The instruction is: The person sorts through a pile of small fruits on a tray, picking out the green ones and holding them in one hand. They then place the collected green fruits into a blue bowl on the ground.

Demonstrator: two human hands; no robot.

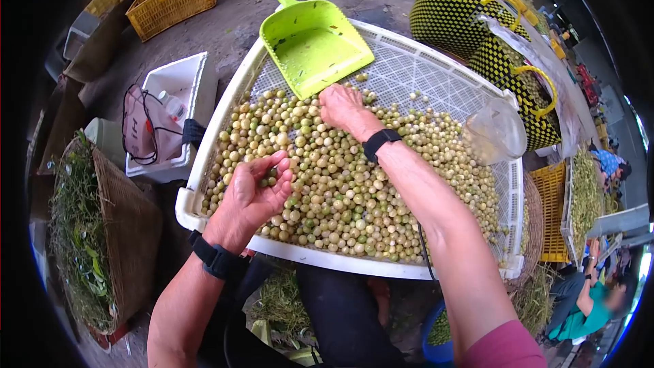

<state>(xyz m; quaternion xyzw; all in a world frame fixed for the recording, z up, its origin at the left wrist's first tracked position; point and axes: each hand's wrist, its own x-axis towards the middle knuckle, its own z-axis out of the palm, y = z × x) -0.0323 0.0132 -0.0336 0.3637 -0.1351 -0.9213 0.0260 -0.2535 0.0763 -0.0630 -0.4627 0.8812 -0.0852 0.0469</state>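
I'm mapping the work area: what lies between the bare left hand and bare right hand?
In the head view, small round yellow-green fruits, spread on the white plastic mesh tray, lie between the left hand and right hand.

A grey, stained floor (237,10) spreads towards twelve o'clock. A yellow plastic crate (172,3) stands between ten and eleven, a wicker basket (131,232) of leafy stems (82,232) at eight and black-and-yellow woven bags (446,17) at two; bright light (644,274) edges the view near four.
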